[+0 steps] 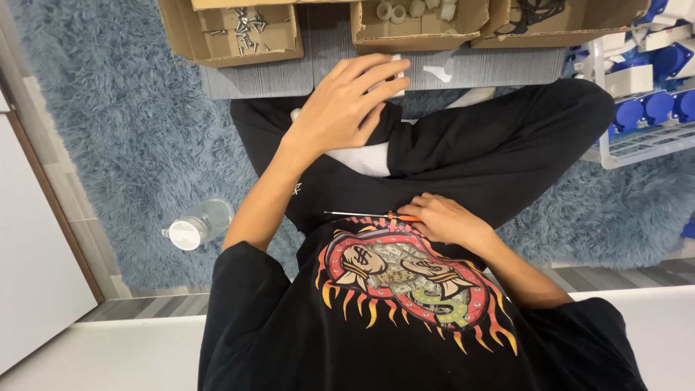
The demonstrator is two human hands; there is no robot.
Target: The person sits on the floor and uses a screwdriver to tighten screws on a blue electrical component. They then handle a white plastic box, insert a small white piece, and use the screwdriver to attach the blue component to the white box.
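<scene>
My left hand (347, 101) reaches forward over my crossed legs in black trousers (492, 145), fingers spread. Its fingertips lie on a small white part (397, 74) at the edge of a grey striped board (492, 69); most of that part is hidden under the fingers. My right hand (443, 219) rests low against my lap, closed around the orange handle of a thin screwdriver (362, 214). The metal shaft points left across my thigh. A black printed shirt fills the bottom of the view.
Open cardboard boxes stand along the top edge, one with screws (242, 29), one with white round parts (413, 11), one with black cables (536, 11). A wire rack of blue and white plugs (651, 108) is at the right. A plastic bottle (199, 224) lies on the blue shaggy rug (116, 108).
</scene>
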